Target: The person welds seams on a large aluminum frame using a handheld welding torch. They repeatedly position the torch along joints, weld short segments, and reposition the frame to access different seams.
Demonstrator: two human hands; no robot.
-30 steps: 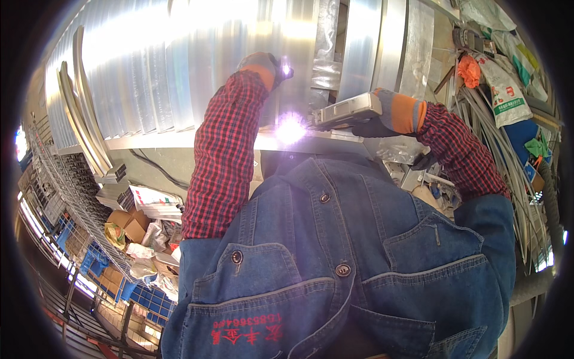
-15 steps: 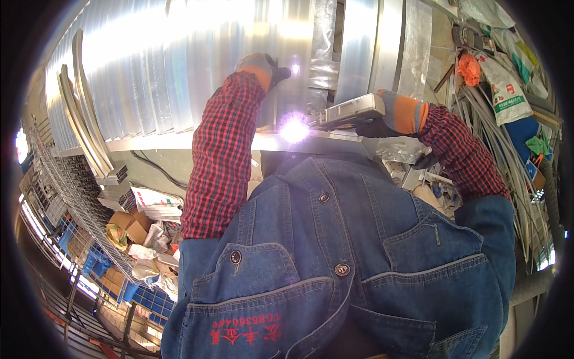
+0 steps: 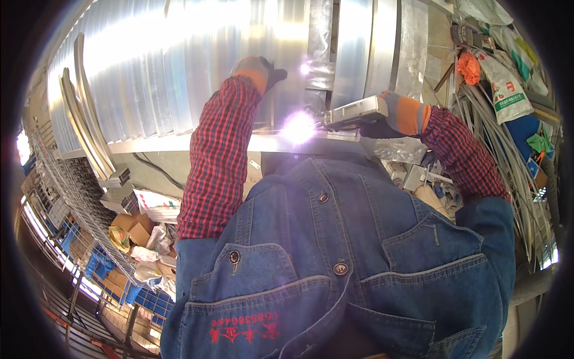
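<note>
My right hand (image 3: 391, 115), in a grey and orange work glove, is closed around a boxy silver handheld welding torch (image 3: 357, 112). The torch lies nearly level, its tip pointing left. A glaring white-violet glow (image 3: 298, 128) burns just off that tip, at the near edge of long, shiny metal strips (image 3: 197, 72) laid side by side. The glare hides the exact contact spot. Further up, my left hand (image 3: 256, 70), gloved alike, rests on the strips with its thumb stretched out to the right; it holds nothing that I can see.
Two bent metal strips (image 3: 89, 125) stand out at the left. Below them are a cardboard box (image 3: 133, 228) and bags by a wire rack (image 3: 78, 209). On the right are thin grey rods (image 3: 502, 161), an orange bag (image 3: 469, 67) and a printed white sack (image 3: 508, 90).
The torch and its glow have shifted slightly to the right along the metal edge, with my right hand. My left hand stays on the strips, almost unmoved.
</note>
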